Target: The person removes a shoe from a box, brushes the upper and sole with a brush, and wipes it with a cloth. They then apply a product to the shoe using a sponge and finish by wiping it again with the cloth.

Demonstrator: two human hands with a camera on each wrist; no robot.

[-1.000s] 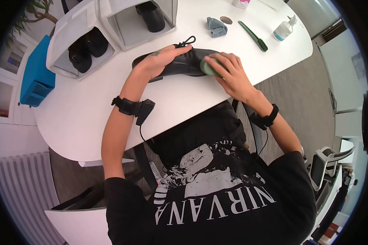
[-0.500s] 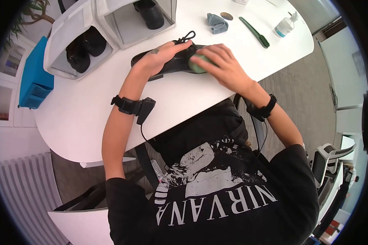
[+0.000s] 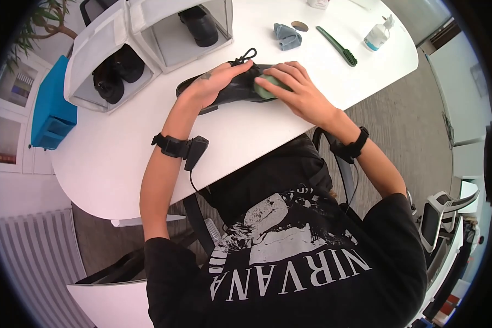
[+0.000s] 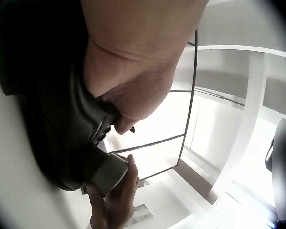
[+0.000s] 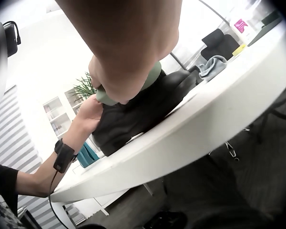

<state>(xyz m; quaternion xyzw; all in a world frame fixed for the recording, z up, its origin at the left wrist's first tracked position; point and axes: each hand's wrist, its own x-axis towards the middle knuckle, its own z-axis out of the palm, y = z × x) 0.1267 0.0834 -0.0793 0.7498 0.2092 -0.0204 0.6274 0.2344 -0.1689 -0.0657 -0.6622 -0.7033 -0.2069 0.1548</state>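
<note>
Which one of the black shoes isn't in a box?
The shoe with the left hand on it, lying on the table. The other shoes are inside boxes.

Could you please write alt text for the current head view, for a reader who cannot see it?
On a white table, a person's left hand holds a black shoe while the right hand grips a green tool against it. Beyond lie a grey-blue cloth, a green brush and a pump bottle; open boxes at left contain more black footwear.
</note>
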